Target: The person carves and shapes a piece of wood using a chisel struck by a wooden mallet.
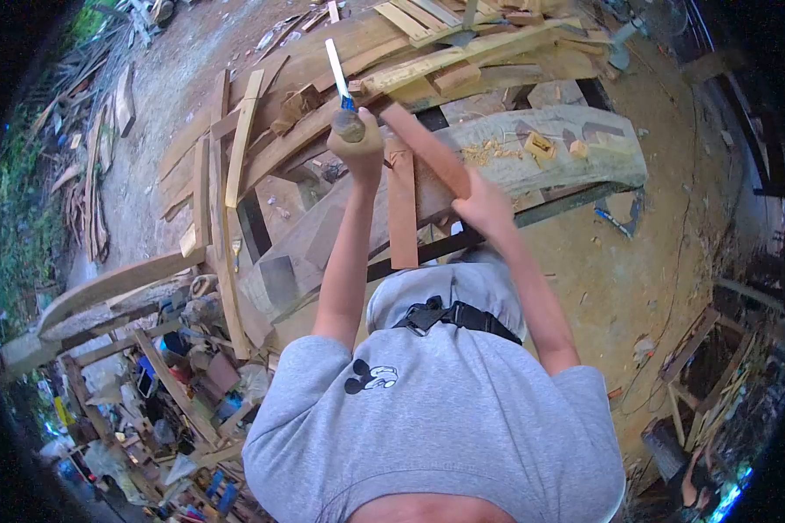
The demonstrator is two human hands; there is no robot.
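Note:
My left hand [358, 152] is closed around the round wooden handle of a chisel-like tool [335, 70], whose bright metal blade points away from me. To the right, my right hand [487, 207] grips the near end of a reddish wooden bar [426, 150], slightly blurred. The bar slants up and left, its far end close beside my left hand. Below and between my hands, a flat reddish board [402, 213] lies across the thick bench plank [310, 231], its near end by my lap. What the blade tip touches is unclear.
Wood blocks [539, 145] and shavings lie on the plank's right part. Long boards [392, 78] are piled beyond it. A paintbrush [236, 251] rests at left, above a cluttered rack [179, 388]. A framed blade-like tool [617, 220] is on the ground at right.

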